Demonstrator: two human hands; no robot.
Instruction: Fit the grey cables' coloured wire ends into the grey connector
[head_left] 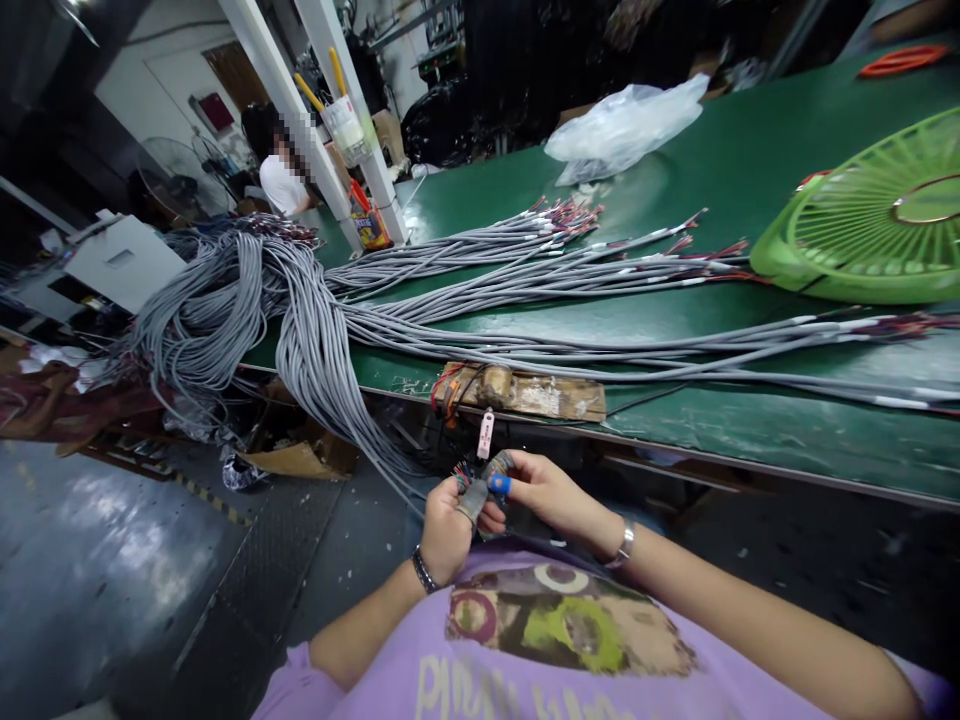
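My left hand (444, 528) is closed around the end of a grey cable (390, 470), whose red and black stripped wires (462, 472) stick up past my thumb. My right hand (541, 492) pinches those wire ends, its fingertips wrapped in grey tape and one capped in blue (499, 485). Both hands hover close to my chest, just below the front edge of the green table (675, 420). The cable runs up to the left into a thick bundle of grey cables (307, 330) hanging over the table edge.
Several grey cables with red ends (570, 270) lie across the green table. A small wooden block fixture (525, 392) sits at the table edge with a pink tag (486, 434). A green fan grille (877, 215) and a plastic bag (626, 125) lie farther back. Another person (281, 175) sits at far left.
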